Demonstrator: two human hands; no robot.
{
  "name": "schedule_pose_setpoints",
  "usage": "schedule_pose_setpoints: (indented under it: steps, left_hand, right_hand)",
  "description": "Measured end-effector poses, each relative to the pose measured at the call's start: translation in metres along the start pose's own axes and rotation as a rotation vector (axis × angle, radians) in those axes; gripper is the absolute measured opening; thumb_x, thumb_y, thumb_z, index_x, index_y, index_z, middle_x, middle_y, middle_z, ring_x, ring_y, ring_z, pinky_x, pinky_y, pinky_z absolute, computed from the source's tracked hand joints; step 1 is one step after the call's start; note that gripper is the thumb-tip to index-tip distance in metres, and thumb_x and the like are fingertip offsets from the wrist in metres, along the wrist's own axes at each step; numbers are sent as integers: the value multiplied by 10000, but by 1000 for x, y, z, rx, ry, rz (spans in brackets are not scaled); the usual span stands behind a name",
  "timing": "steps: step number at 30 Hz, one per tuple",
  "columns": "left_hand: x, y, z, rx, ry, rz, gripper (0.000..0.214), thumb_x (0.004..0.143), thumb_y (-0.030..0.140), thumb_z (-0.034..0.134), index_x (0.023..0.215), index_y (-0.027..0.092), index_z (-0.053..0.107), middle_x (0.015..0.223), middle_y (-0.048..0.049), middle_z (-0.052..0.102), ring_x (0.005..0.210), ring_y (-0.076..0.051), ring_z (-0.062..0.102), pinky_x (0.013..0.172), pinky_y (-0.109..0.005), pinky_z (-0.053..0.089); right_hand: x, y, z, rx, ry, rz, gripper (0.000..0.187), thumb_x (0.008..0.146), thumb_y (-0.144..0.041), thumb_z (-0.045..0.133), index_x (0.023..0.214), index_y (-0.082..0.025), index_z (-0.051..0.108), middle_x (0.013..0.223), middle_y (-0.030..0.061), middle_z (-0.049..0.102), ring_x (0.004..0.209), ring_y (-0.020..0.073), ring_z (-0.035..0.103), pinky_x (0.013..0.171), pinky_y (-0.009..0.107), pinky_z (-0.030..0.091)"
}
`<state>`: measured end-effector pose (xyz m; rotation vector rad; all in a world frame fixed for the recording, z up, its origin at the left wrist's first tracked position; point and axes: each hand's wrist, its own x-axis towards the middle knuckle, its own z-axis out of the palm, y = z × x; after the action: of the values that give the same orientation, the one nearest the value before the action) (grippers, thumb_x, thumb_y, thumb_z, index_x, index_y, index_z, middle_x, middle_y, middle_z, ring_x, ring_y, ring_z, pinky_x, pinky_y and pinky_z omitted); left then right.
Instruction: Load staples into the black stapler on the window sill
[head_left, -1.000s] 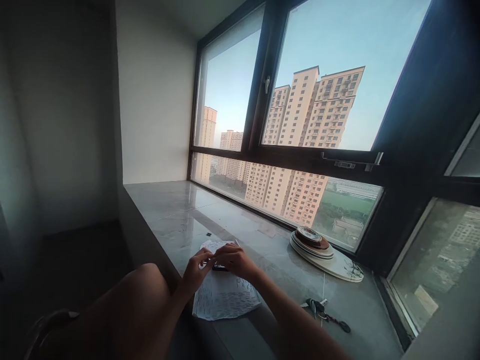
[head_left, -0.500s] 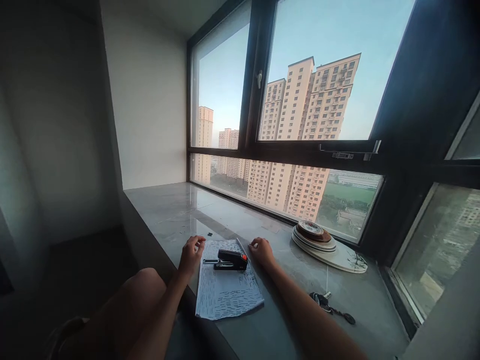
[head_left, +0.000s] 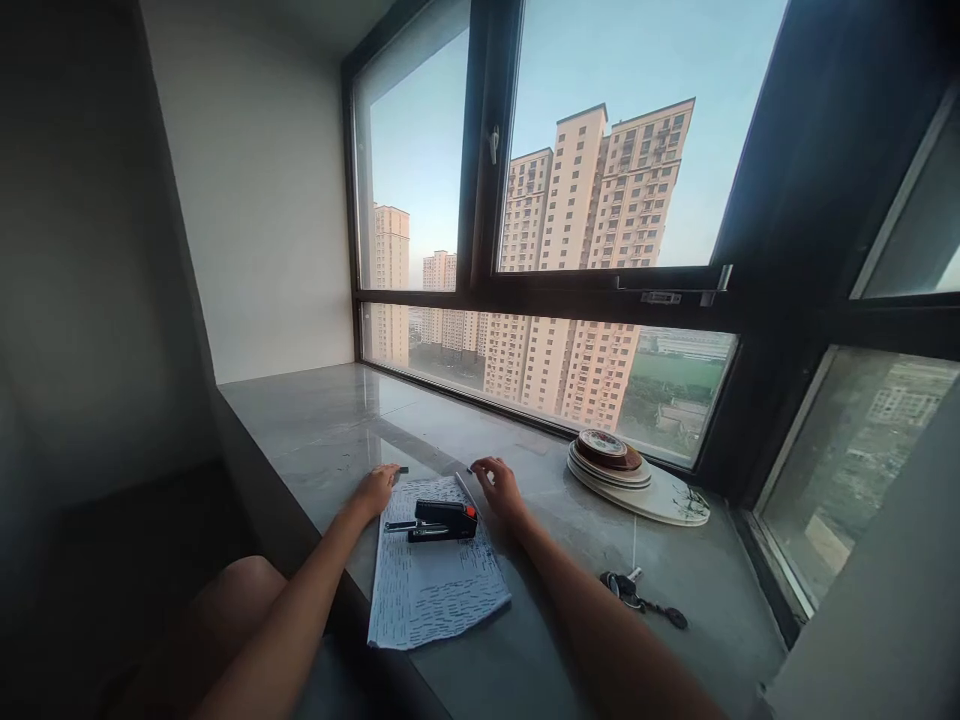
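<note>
A black stapler (head_left: 444,521) with a red spot lies on sheets of paper (head_left: 431,590) covered in dark lines; a silver metal part sticks out of its left end. Past the top left corner of the paper, my left hand (head_left: 375,492) is closed with its fingertips on a small dark strip (head_left: 403,470), perhaps a row of staples. My right hand (head_left: 501,488) is raised a little at the paper's top right, thumb and forefinger pinched on another tiny dark piece (head_left: 470,470). A thin pale rolled edge or stick (head_left: 464,487) lies by the paper's right corner.
The grey stone sill (head_left: 300,415) runs along the window. A stack of plates (head_left: 609,460) rests on an oval board (head_left: 679,503) to the right. Keys (head_left: 626,588) with a fob lie beside my right forearm. My knee is at the lower left.
My left hand has reached to the small dark strip on the sill and has its fingers on it. My right hand has lifted slightly and turned, showing the tiny piece. The view has shifted right.
</note>
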<state>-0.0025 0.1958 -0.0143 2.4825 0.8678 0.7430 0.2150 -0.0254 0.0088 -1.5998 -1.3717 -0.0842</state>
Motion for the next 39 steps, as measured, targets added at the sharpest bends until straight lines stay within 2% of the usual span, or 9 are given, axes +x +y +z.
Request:
schedule_pose_setpoints:
  steps: [4, 7, 10, 15, 18, 22, 28, 33, 39]
  left_hand:
    - [6, 1, 0, 16, -20, 72, 480, 857, 148, 433, 1317, 173, 568, 1491, -99, 480, 1387, -229, 424, 1148, -364, 321]
    - [10, 1, -2, 13, -62, 112, 398, 850, 169, 462, 1193, 218, 657, 1368, -75, 609, 1297, -225, 528, 1088, -357, 379]
    - [5, 2, -6, 8, -56, 118, 301, 858, 201, 470, 1048, 224, 703, 1141, -76, 728, 1100, -226, 649, 956, -322, 453]
    - [-22, 13, -18, 21, 44, 92, 282, 911, 279, 416, 973, 211, 683, 866, -62, 727, 843, -216, 677, 793, -307, 483]
    - [-45, 25, -21, -58, 185, 121, 341, 957, 317, 342, 1092, 205, 634, 884, -55, 710, 810, -194, 670, 773, -302, 501]
    - [-76, 38, -22, -194, 290, 200, 308, 944, 401, 436, 1051, 209, 652, 1011, -70, 717, 900, -201, 682, 790, -302, 529]
    - [-91, 45, -21, -230, 268, 196, 345, 951, 389, 448, 1219, 227, 593, 995, -58, 740, 915, -208, 706, 800, -321, 552]
    - [-85, 44, -14, -131, 266, 276, 232, 907, 394, 531, 967, 239, 693, 954, -55, 742, 941, -244, 690, 865, -381, 532]
    - [-88, 48, -15, -201, 118, 268, 230, 891, 348, 544, 962, 243, 736, 986, -40, 758, 938, -225, 699, 860, -335, 529]
  right_hand:
    - [-4, -27, -1, 282, -240, -175, 400, 964, -506, 446, 1042, -200, 693, 1044, 73, 668, 924, 202, 591, 783, 297, 453]
    - [-8, -36, 6, 293, -484, -272, 414, 852, -571, 615, 994, -189, 688, 986, 46, 651, 851, 179, 577, 750, 274, 440]
    - [-9, -35, 11, 224, -585, -279, 393, 766, -552, 723, 819, -170, 648, 766, -14, 579, 727, 141, 516, 685, 247, 401]
    - [-9, -31, 10, 236, -620, -196, 395, 781, -542, 710, 781, -165, 595, 685, -47, 493, 650, 112, 455, 604, 224, 348]
    - [-9, -31, 10, 221, -592, -194, 385, 778, -522, 717, 754, -161, 584, 675, -45, 488, 646, 112, 447, 594, 225, 340]
    - [-9, -33, 11, 224, -586, -189, 378, 781, -513, 715, 747, -160, 583, 656, -48, 478, 627, 108, 437, 574, 224, 330]
    - [-11, -35, 10, 201, -590, -169, 412, 777, -544, 710, 725, -168, 551, 642, -55, 442, 597, 98, 407, 554, 222, 317]
    - [-12, -39, 9, 195, -585, -206, 438, 768, -548, 716, 680, -173, 508, 645, -55, 422, 601, 99, 386, 562, 230, 311]
    - [-12, -40, 11, 208, -594, -214, 451, 770, -555, 703, 672, -177, 477, 643, -62, 405, 603, 94, 384, 556, 222, 307]
